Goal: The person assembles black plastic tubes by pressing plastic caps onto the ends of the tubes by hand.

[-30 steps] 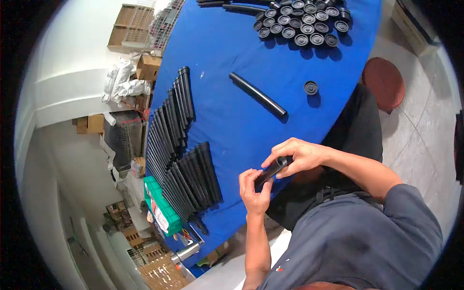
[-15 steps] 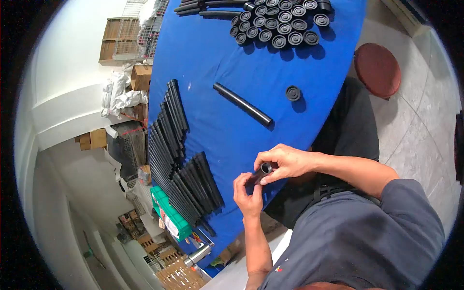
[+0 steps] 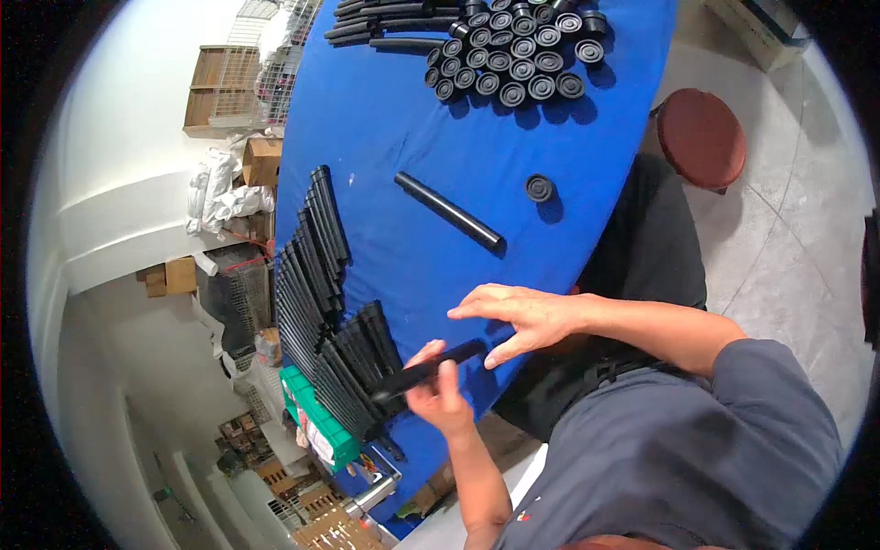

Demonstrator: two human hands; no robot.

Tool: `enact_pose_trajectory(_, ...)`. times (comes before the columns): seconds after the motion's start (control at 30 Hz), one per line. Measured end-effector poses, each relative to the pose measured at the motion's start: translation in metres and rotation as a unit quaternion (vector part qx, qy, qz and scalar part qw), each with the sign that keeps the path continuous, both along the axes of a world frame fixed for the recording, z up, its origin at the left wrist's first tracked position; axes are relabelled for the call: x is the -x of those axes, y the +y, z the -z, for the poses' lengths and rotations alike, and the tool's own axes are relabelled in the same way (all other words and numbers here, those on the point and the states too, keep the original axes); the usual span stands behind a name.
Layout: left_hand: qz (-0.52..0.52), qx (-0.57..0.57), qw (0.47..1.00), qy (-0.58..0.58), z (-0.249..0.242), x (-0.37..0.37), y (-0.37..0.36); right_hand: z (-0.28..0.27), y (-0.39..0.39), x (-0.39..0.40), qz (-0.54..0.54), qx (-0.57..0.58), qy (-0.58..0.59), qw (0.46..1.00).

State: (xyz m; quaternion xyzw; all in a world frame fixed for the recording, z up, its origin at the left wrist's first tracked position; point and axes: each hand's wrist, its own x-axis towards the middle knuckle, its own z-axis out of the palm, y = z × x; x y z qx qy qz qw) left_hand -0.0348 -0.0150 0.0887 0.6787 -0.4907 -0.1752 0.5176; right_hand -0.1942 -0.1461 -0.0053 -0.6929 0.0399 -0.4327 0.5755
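- Left hand (image 3: 442,396) grips a black tube (image 3: 427,369) near the tube's middle, fingers curled round it, thumb on top; hand closed on it.
- Tube is held just above the blue table (image 3: 403,119), at its near edge, tilted a little, one end toward the stack (image 3: 362,367), other end toward the right hand (image 3: 513,316).
- Far end of the tube overlaps the stack in view; cannot tell if it touches.
- Right hand is open, fingers spread and stretched flat, holding nothing; palm faces down over the table's near edge.
- Right fingertips (image 3: 458,313) point toward the stack; lower fingers sit just beside the tube's near end, contact unclear.
- Stack of black tubes lies left of the held tube, on the table's left side, packed side by side.
- A longer row of tubes (image 3: 312,247) runs along the table's left edge, beyond the stack.
- Loose tube (image 3: 448,211) lies alone mid-table, diagonal, well apart from both hands.
- Single cap (image 3: 539,188) sits on the table just right of the loose tube.
- Cluster of caps (image 3: 513,57) sits at the table's far end, tight together.
- More tubes (image 3: 390,18) lie at the far end, left of the caps.
- Red stool (image 3: 701,137) stands on the floor off the table's right edge.
- Green crate (image 3: 316,417) sits below the table's left edge, under the stack.
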Motion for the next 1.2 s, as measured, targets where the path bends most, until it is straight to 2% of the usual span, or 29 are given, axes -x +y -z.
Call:
enact_pose_trajectory(0.03, -0.023, 0.043, 0.993, 0.105, -0.006, 0.004, -0.002, 0.000, 0.001, -0.002, 0.029, 0.038, -0.016, 0.999)
enact_pose_trajectory(0.07, 0.012, 0.059, 0.981, 0.185, -0.009, 0.000, -0.002, -0.002, 0.001, -0.003, 0.038, 0.050, -0.030, 0.998)
enact_pose_trajectory(0.17, -0.067, 0.026, 0.926, 0.370, 0.000, -0.001, 0.005, 0.003, -0.001, -0.002, -0.072, -0.022, 0.016, 0.997)
enact_pose_trajectory(0.3, -0.146, -0.063, 0.844, 0.512, 0.033, -0.006, 0.019, -0.008, 0.001, 0.006, -0.051, -0.027, 0.048, 0.997)
enact_pose_trajectory(0.4, -0.118, -0.201, 0.853, 0.467, 0.034, -0.007, 0.031, -0.006, 0.002, 0.006, -0.033, -0.062, 0.031, 0.997)
enact_pose_trajectory(0.5, -0.062, -0.288, 0.926, 0.237, 0.033, -0.004, 0.040, -0.005, 0.001, 0.006, -0.016, -0.044, 0.041, 0.998)
enact_pose_trajectory(0.53, -0.073, -0.290, 0.947, 0.115, 0.034, -0.002, 0.041, -0.005, 0.001, 0.007, -0.014, -0.047, 0.050, 0.998)
enact_pose_trajectory(0.57, -0.051, -0.213, 0.974, -0.061, 0.036, 0.001, 0.039, -0.006, 0.002, 0.007, -0.016, -0.049, 0.057, 0.997)
enact_pose_trajectory(0.6, -0.031, -0.130, 0.962, -0.239, 0.032, 0.006, 0.028, -0.003, 0.002, 0.003, -0.001, -0.065, 0.051, 0.997)
enact_pose_trajectory(0.63, -0.013, -0.048, 0.909, -0.414, 0.026, 0.008, 0.017, -0.005, 0.003, 0.003, -0.006, -0.101, 0.062, 0.993)
enact_pose_trajectory(0.7, 0.008, -0.039, 0.899, -0.437, 0.019, 0.011, 0.000, -0.009, 0.002, 0.004, 0.006, -0.090, 0.069, 0.994)
enact_pose_trajectory(0.77, 0.033, -0.099, 0.923, -0.371, 0.038, -0.008, 0.002, -0.004, 0.002, 0.003, -0.003, -0.056, 0.051, 0.997)
enact_pose_trajectory(0.8, 0.023, -0.145, 0.940, -0.309, 0.041, -0.011, 0.003, -0.008, 0.000, 0.006, -0.035, -0.090, 0.062, 0.993)
enact_pose_trajectory(0.9, 0.025, -0.157, 0.959, -0.235, 0.034, -0.006, 0.002, -0.004, 0.002, 0.006, -0.030, -0.080, 0.060, 0.995)
enact_pose_trajectory(0.93, 0.031, -0.148, 0.961, -0.232, 0.032, -0.006, 0.003, -0.004, 0.005, 0.002, -0.008, -0.091, 0.006, 0.996)
enact_pose_trajectory(1.03, 0.060, -0.114, 0.954, -0.271, 0.019, -0.003, 0.002, -0.009, 0.003, 0.007, -0.034, -0.079, 0.037, 0.996)
enact_pose_trajectory(1.13, 0.072, -0.131, 0.936, -0.318, 0.007, 0.000, 0.004, -0.007, 0.003, 0.005, -0.032, -0.069, 0.015, 0.997)
enact_pose_trajectory(1.2, 0.073, -0.133, 0.941, -0.302, 0.008, -0.002, 0.005, -0.006, 0.004, 0.003, -0.016, -0.063, 0.019, 0.998)
